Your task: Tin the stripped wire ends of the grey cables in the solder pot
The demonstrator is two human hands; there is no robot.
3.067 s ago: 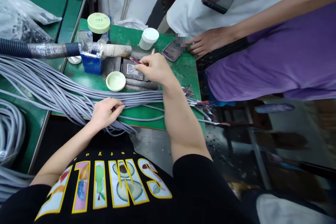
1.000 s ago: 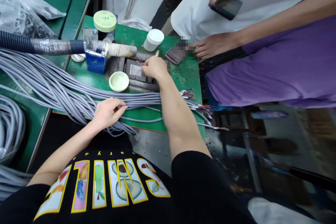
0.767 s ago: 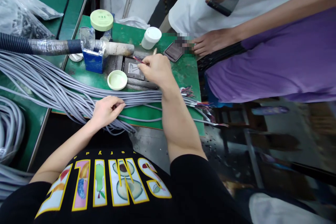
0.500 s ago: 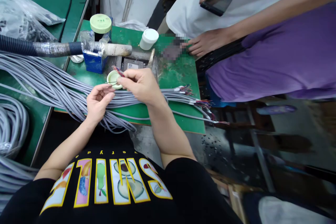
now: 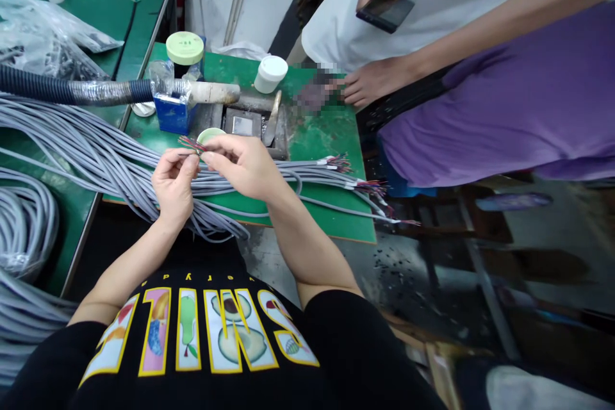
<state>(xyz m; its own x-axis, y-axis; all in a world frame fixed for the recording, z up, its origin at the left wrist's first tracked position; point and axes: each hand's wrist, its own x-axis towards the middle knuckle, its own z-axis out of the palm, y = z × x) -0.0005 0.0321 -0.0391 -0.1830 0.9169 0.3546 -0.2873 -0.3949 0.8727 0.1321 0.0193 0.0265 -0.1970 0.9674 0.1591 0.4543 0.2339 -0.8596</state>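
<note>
Both hands meet in front of my chest, over a bundle of grey cables (image 5: 129, 160). My right hand (image 5: 245, 165) pinches a cable's fanned-out coloured wires (image 5: 191, 142), their tips pointing left. My left hand (image 5: 173, 182) is closed at the fingertips on the wire ends, touching the right fingers; exactly which strand it grips is too small to tell. Just behind the hands lies a pale green lid (image 5: 211, 134), partly hidden by the right hand. Beyond it sits a solder pot (image 5: 243, 124) with a shiny square surface, a flat scraper-like tool (image 5: 273, 118) resting at its right.
A ribbed hose (image 5: 110, 91) runs over a blue box (image 5: 172, 113). A white jar (image 5: 271, 73) and a green-lidded jar (image 5: 185, 49) stand behind. Stripped cable ends (image 5: 369, 188) overhang the right edge. A co-worker's hand (image 5: 369, 81) rests at the table; the other holds a phone (image 5: 385, 11).
My right hand has drawn the wires back from the solder pot toward me and left. My left hand has lifted off the cable bundle and closed on the wire ends.
</note>
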